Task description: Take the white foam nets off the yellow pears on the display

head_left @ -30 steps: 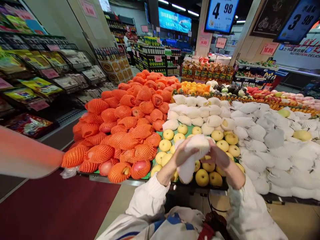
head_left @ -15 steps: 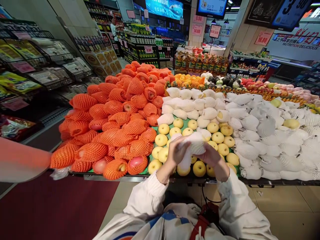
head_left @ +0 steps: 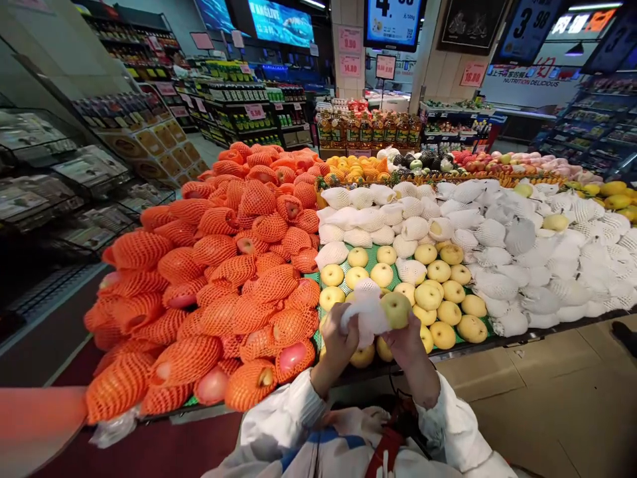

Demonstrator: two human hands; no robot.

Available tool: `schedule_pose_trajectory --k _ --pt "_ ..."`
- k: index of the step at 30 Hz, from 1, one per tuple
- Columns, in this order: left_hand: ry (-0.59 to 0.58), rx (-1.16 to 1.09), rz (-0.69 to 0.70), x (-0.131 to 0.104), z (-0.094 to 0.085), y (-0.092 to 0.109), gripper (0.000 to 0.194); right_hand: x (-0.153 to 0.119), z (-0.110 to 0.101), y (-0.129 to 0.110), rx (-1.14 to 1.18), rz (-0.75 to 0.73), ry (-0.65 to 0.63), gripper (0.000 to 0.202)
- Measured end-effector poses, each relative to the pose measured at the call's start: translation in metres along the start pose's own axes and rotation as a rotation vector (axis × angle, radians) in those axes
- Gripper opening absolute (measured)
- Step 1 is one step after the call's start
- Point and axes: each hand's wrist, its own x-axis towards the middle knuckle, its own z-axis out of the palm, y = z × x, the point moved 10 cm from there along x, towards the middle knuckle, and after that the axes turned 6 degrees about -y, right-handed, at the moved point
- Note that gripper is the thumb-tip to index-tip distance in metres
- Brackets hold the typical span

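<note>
My right hand (head_left: 405, 340) grips a yellow-green pear (head_left: 397, 310) from its right side. A white foam net (head_left: 367, 315) is in my left hand (head_left: 340, 342), pinched between thumb and fingers, and it touches the pear's left side. Both hands are over the front part of a green mat, where bare yellow pears (head_left: 438, 271) lie in loose rows. Another white foam net (head_left: 411, 269) rests among the bare pears, just beyond my hands.
Orange-netted fruit (head_left: 223, 279) is heaped at the left. White-wrapped fruit (head_left: 517, 265) covers the right and back of the stand. Bottles of oil (head_left: 368, 129) and shelves of goods stand behind. Wire racks (head_left: 40, 172) are at the far left.
The pear now shows bare in my right hand, with the white net off to its left in my left hand. The view has turned to the right.
</note>
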Motion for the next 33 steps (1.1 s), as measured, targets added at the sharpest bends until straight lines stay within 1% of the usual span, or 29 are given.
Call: schedule_pose_trajectory --k 1,3,4,7,9,11,12,14,15,16,17,18,19,21,24,27,30,33 --pt "0.026 -0.007 -0.038 0.004 -0.008 -0.008 0.031 0.002 0.0 0.0 0.078 0.008 0.032 0.065" --pt "0.066 -0.023 -0.11 0.012 -0.023 -0.026 0.037 0.003 -0.008 0.001 0.234 0.02 0.131 0.061" --pt "0.088 -0.036 -0.134 0.016 -0.03 -0.034 0.04 0.004 -0.011 -0.001 0.249 0.019 0.161 0.059" --pt "0.139 -0.07 -0.181 0.025 -0.048 -0.053 0.044 0.012 -0.017 -0.017 0.159 0.005 0.169 0.056" --pt "0.127 -0.086 -0.212 0.03 -0.054 -0.062 0.044 0.027 -0.016 -0.035 0.074 -0.013 0.141 0.057" --pt "0.065 -0.106 -0.241 0.033 -0.053 -0.067 0.041 0.054 -0.013 -0.061 -0.11 -0.067 0.125 0.06" --pt "0.035 -0.114 -0.249 0.033 -0.052 -0.068 0.039 0.071 -0.01 -0.075 -0.265 -0.107 0.12 0.062" --pt "0.0 -0.114 -0.243 0.033 -0.051 -0.067 0.037 0.111 0.007 -0.102 -0.686 -0.216 0.088 0.066" --pt "0.001 -0.104 -0.236 0.032 -0.052 -0.067 0.035 0.133 0.021 -0.11 -0.917 -0.272 0.037 0.068" --pt "0.009 -0.091 -0.225 0.03 -0.054 -0.067 0.035 0.154 0.037 -0.111 -1.132 -0.316 -0.048 0.068" --pt "0.021 -0.079 -0.216 0.029 -0.056 -0.067 0.033 0.173 0.052 -0.105 -1.315 -0.331 -0.154 0.068" --pt "0.032 -0.07 -0.21 0.028 -0.058 -0.067 0.032 0.19 0.062 -0.095 -1.445 -0.327 -0.243 0.067" --pt "0.042 -0.065 -0.205 0.027 -0.06 -0.068 0.031 0.204 0.068 -0.085 -1.531 -0.311 -0.315 0.068" --pt "0.074 -0.052 -0.194 0.026 -0.066 -0.069 0.029 0.222 0.071 -0.069 -1.606 -0.272 -0.381 0.07" --pt "0.124 -0.003 -0.186 0.027 -0.075 -0.069 0.03 0.23 0.067 -0.051 -1.675 -0.25 -0.419 0.074" --pt "0.156 0.036 -0.208 0.029 -0.078 -0.071 0.033 0.23 0.062 -0.042 -1.733 -0.244 -0.456 0.077" --pt "0.168 0.022 -0.255 0.03 -0.073 -0.074 0.035 0.23 0.058 -0.043 -1.737 -0.246 -0.499 0.08" --pt "0.166 -0.01 -0.271 0.033 -0.065 -0.072 0.035 0.225 0.057 -0.051 -1.657 -0.307 -0.531 0.075"
